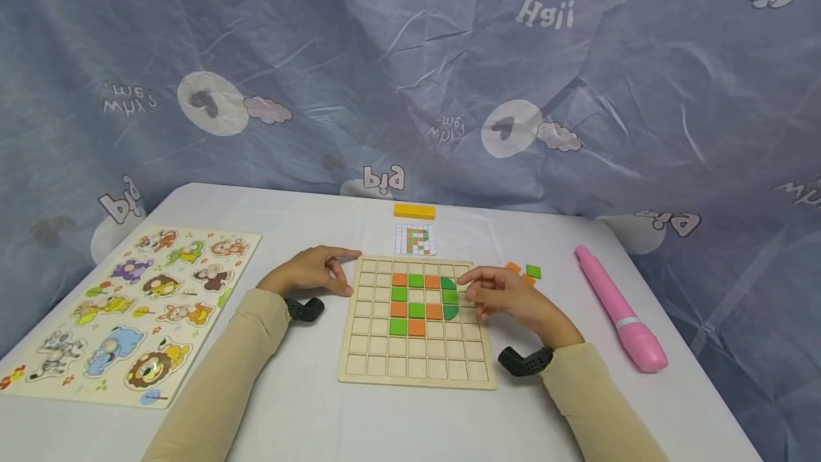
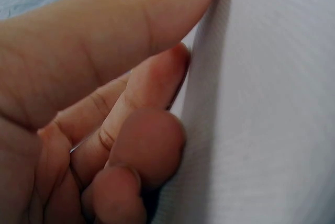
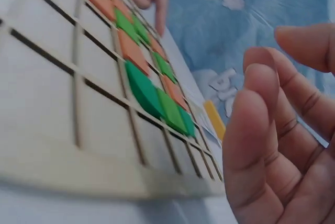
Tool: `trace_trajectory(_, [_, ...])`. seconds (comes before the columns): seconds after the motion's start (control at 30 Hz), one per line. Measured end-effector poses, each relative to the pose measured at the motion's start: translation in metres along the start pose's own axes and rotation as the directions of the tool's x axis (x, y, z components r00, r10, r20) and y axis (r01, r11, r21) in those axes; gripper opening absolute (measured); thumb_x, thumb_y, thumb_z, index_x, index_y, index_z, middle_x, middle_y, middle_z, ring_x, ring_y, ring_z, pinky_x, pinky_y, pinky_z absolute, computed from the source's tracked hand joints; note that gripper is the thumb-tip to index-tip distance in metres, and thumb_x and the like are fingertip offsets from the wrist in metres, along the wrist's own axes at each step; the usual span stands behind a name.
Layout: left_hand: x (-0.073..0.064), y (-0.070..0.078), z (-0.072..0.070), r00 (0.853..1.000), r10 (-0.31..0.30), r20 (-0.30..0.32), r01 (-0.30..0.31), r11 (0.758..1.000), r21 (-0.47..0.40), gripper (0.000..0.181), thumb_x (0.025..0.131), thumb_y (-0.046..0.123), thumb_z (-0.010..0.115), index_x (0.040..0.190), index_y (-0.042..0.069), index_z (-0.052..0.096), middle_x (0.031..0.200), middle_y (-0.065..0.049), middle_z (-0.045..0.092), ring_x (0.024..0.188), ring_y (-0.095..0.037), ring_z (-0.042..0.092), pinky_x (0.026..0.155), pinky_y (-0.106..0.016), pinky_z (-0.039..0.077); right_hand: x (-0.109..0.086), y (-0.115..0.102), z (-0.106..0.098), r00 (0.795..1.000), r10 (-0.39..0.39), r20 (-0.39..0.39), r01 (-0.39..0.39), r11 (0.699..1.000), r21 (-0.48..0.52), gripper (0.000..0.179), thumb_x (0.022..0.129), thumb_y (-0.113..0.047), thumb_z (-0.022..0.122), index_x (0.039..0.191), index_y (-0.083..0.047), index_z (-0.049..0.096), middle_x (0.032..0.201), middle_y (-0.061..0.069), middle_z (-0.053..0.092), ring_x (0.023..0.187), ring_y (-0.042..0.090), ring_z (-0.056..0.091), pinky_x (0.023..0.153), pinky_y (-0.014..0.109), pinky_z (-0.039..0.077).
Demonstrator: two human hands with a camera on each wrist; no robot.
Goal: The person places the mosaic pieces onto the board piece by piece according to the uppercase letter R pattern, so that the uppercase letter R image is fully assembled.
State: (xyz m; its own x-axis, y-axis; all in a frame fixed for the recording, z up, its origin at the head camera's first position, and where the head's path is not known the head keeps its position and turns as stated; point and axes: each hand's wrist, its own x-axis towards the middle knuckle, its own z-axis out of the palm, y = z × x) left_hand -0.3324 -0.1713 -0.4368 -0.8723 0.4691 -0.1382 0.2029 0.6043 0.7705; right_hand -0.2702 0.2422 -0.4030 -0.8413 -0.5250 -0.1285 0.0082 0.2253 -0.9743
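Observation:
A square wooden grid board lies on the table, with orange tiles, green tiles and dark green rounded tiles set in its cells. My left hand is at the board's far left corner, forefinger and thumb extended to its edge; its other fingers are bent in the left wrist view. Over the board's right side hovers my right hand, fingers loosely bent. Nothing shows between those fingers in the right wrist view. Beyond the board lies a printed card with a tile pattern.
Right of the board lie a loose green tile and orange tiles, partly behind my right hand. A pink club-shaped thing lies farther right. On the left is an animal puzzle board. A yellow block sits behind the card.

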Motion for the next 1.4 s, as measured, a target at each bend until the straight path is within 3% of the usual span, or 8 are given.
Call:
trace_trajectory(0.27, [0.000, -0.002, 0.000, 1.000, 0.009, 0.006, -0.009, 1.000, 0.006, 0.090, 0.081, 0.021, 0.095, 0.160, 0.007, 0.053, 0.084, 0.001, 0.075, 0.092, -0.017, 0.061, 0.104, -0.045, 0.038, -0.017, 0.009, -0.038, 0.982, -0.065, -0.177, 0.076, 0.996, 0.054, 0.020, 0.109, -0.007, 0.062, 0.118, -0.020, 0.074, 0.096, -0.003, 0.069, 0.078, 0.011, 0.061, 0.072, 0.027, 0.057])
trace_trajectory(0.5, [0.000, -0.002, 0.000, 1.000, 0.018, 0.007, -0.018, 1.000, 0.000, 0.090, 0.081, 0.020, 0.095, 0.160, 0.006, 0.053, 0.084, 0.001, 0.075, 0.092, -0.017, 0.061, 0.106, -0.046, 0.039, -0.031, 0.014, -0.059, 0.958, -0.065, -0.278, 0.095, 0.991, 0.095, 0.019, 0.110, -0.008, 0.060, 0.121, -0.015, 0.074, 0.097, -0.001, 0.071, 0.080, 0.011, 0.064, 0.074, 0.024, 0.057])
trace_trajectory(0.7, [0.000, -0.003, 0.000, 1.000, 0.018, 0.005, -0.018, 1.000, -0.018, 0.090, 0.082, 0.018, 0.095, 0.160, 0.005, 0.053, 0.084, 0.001, 0.075, 0.093, -0.018, 0.061, 0.111, -0.051, 0.037, -0.035, 0.019, -0.067, 0.947, -0.081, -0.312, 0.120, 0.987, 0.110, 0.026, 0.111, -0.007, 0.058, 0.114, -0.025, 0.077, 0.098, -0.004, 0.073, 0.083, 0.011, 0.066, 0.075, 0.024, 0.058])
trace_trajectory(0.87, [0.000, -0.002, 0.001, 1.000, 0.021, 0.003, -0.021, 1.000, -0.010, 0.089, 0.082, 0.018, 0.094, 0.160, 0.005, 0.053, 0.084, 0.001, 0.075, 0.096, -0.017, 0.062, 0.113, -0.052, 0.036, -0.037, 0.023, -0.072, 0.926, -0.028, -0.378, 0.086, 0.987, 0.138, 0.029, 0.111, -0.008, 0.058, 0.108, -0.029, 0.077, 0.099, -0.005, 0.073, 0.079, 0.010, 0.066, 0.075, 0.023, 0.058])
trace_trajectory(1.0, [0.000, -0.002, 0.001, 1.000, 0.020, 0.001, -0.020, 1.000, -0.009, 0.089, 0.082, 0.018, 0.094, 0.160, 0.005, 0.053, 0.083, 0.001, 0.075, 0.096, -0.017, 0.062, 0.114, -0.052, 0.036, -0.035, 0.027, -0.076, 0.893, 0.046, -0.448, 0.024, 0.989, 0.149, 0.023, 0.110, -0.009, 0.060, 0.110, -0.026, 0.076, 0.099, -0.006, 0.071, 0.077, 0.009, 0.064, 0.073, 0.023, 0.058])
trace_trajectory(1.1, [0.000, -0.002, 0.001, 1.000, 0.016, 0.003, -0.016, 1.000, -0.014, 0.089, 0.082, 0.018, 0.095, 0.160, 0.005, 0.053, 0.083, 0.001, 0.075, 0.096, -0.018, 0.062, 0.115, -0.053, 0.036, -0.034, 0.032, -0.077, 0.866, 0.099, -0.491, -0.052, 0.993, 0.110, 0.018, 0.109, -0.010, 0.061, 0.122, -0.013, 0.074, 0.096, -0.006, 0.068, 0.076, 0.008, 0.061, 0.071, 0.023, 0.057])
trace_trajectory(1.23, [0.000, -0.002, 0.001, 1.000, 0.010, 0.004, -0.010, 1.000, -0.017, 0.090, 0.081, 0.018, 0.095, 0.160, 0.005, 0.053, 0.083, 0.001, 0.076, 0.094, -0.018, 0.062, 0.111, -0.051, 0.037, -0.030, 0.039, -0.076, 0.832, 0.144, -0.536, -0.144, 0.989, 0.042, 0.035, 0.108, -0.009, 0.061, 0.138, 0.008, 0.062, 0.090, -0.003, 0.061, 0.069, 0.009, 0.058, 0.065, 0.024, 0.057])
trace_trajectory(1.4, [0.001, 0.000, 0.000, 1.000, -0.004, 0.001, 0.004, 1.000, -0.006, 0.090, 0.081, 0.019, 0.095, 0.160, 0.006, 0.053, 0.084, 0.001, 0.075, 0.092, -0.018, 0.061, 0.106, -0.047, 0.039, -0.028, 0.043, -0.074, 0.805, 0.154, -0.573, -0.204, 0.979, -0.023, 0.041, 0.106, -0.006, 0.061, 0.144, 0.011, 0.057, 0.083, 0.000, 0.057, 0.064, 0.009, 0.054, 0.059, 0.023, 0.054])
